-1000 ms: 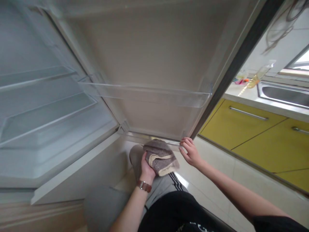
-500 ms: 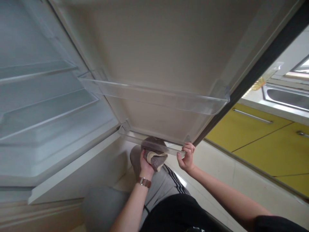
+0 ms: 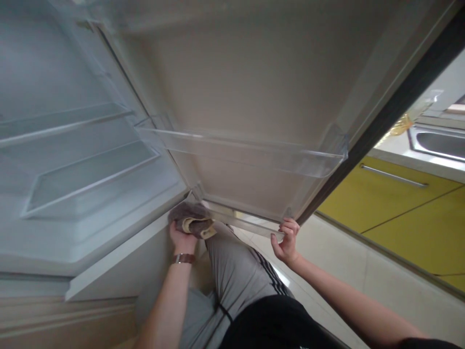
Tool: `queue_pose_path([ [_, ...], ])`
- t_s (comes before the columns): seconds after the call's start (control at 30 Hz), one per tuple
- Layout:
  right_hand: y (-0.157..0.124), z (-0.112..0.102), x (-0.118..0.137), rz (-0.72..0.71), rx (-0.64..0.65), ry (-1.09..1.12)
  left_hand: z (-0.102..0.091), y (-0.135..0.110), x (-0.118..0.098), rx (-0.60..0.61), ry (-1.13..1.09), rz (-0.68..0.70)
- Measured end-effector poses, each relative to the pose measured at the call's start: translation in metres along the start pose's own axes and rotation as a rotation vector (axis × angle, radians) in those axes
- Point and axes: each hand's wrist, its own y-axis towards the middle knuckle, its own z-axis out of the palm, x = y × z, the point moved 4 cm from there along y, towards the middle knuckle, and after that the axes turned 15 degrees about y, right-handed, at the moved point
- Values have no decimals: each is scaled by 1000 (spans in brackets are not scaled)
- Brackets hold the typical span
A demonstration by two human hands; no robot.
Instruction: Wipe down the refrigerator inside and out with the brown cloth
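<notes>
My left hand (image 3: 182, 238) is closed around a bunched grey-brown cloth (image 3: 191, 218) with a cream edge. The cloth lies against the left end of the lowest clear door shelf (image 3: 247, 223), near the hinge side of the open fridge door (image 3: 254, 87). At the shelf's right end, my right hand (image 3: 286, 241) grips its corner, with the thumb below and the fingers over the rim. A second clear door shelf (image 3: 240, 152) spans the door higher up.
On the left is the fridge interior with glass shelves (image 3: 90, 167). Yellow cabinets (image 3: 410, 208) stand on the right under a counter with a metal sink (image 3: 441, 142). My legs in grey trousers (image 3: 236, 261) are below the door, over a tiled floor (image 3: 337, 252).
My left hand has moved left with the cloth along the lowest shelf, from its middle to its hinge-side end. My right hand keeps its grip on the right corner. The view has shifted slightly.
</notes>
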Motion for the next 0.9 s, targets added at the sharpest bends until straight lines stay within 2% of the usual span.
queue_pose_path([
  [0.03,0,0,1,0,0,1,-8,9,-20,-76,37,84],
  [0.1,0,1,2,-1,0,6,-16,20,-57,-122,106,273],
  [0.17,0,1,4,-5,-5,8,-21,21,-83,-187,206,438],
  [0.27,-1,1,4,-4,-14,-8,-19,7,-94,-357,509,626],
  [0.3,-1,1,4,-1,-13,-15,-12,1,-91,-346,645,676],
  [0.37,-1,2,4,2,-11,-25,9,-11,-78,-165,910,770],
  [0.47,-2,2,3,-2,-10,-20,42,-31,-59,119,1190,954],
  [0.53,-2,2,3,-7,-9,-11,58,-42,-56,193,1356,1073],
  [0.6,-1,2,2,-15,-13,-7,72,-50,-57,251,1564,1133],
  [0.67,-1,2,0,-22,-22,-8,86,-59,-60,312,1783,1131],
  [0.77,-2,3,-1,-22,-28,-13,111,-75,-58,411,2046,1023],
  [0.9,-3,3,-1,-15,-35,-16,147,-107,-39,600,2181,851],
])
